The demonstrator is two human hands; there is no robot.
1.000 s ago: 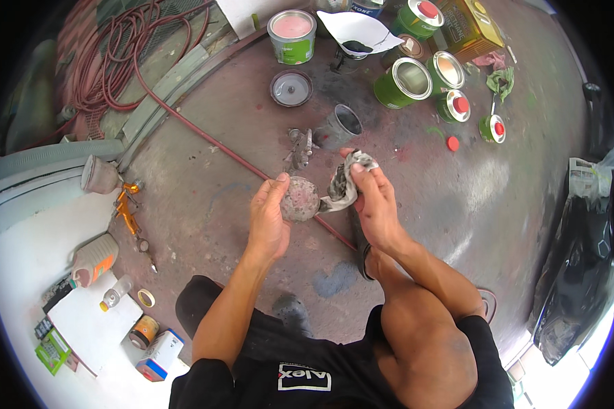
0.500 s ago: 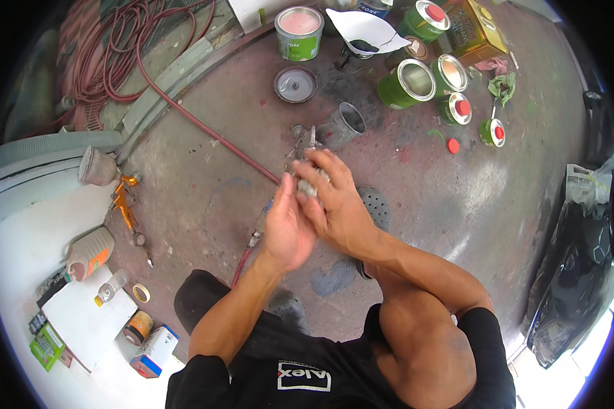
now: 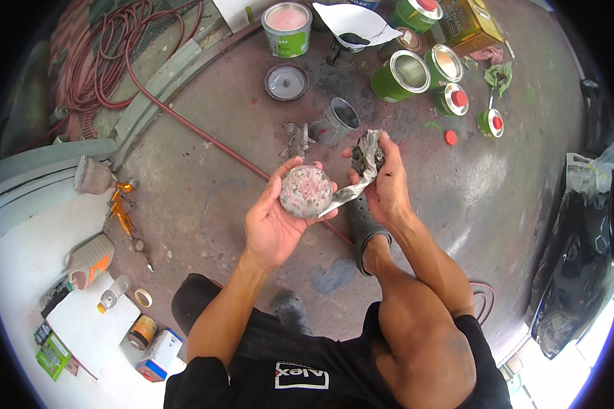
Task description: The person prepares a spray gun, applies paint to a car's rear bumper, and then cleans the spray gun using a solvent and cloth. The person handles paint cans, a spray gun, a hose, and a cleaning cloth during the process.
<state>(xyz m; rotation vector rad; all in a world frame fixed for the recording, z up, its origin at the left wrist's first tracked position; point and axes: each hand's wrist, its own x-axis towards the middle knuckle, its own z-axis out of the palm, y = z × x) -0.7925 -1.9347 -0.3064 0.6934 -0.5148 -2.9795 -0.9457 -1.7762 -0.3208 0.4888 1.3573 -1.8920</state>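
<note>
My left hand [image 3: 273, 228] is closed round the edge of a round, lid-like disc [image 3: 306, 191], its top mottled pink and grey with paint. In my right hand [image 3: 390, 184] is a crumpled, paint-stained rag [image 3: 369, 157]. One twisted end of the rag trails down to the disc's right edge. Just beyond my hands a spray gun [image 3: 296, 140] lies on the floor with its paint-smeared grey cup [image 3: 337, 120], whose mouth is uncovered.
Paint cans [image 3: 400, 76] and red-capped tins [image 3: 451, 100] stand at the far right. A pink-filled can [image 3: 287, 31] and a loose can lid [image 3: 286, 82] are farther ahead. A red hose [image 3: 205, 136] crosses the floor. An orange spray gun [image 3: 121, 208] sits at left.
My hands were pressed together over something pale; now they are apart. My right hand has moved right with the rag, and the disc has come into sight in my left.
</note>
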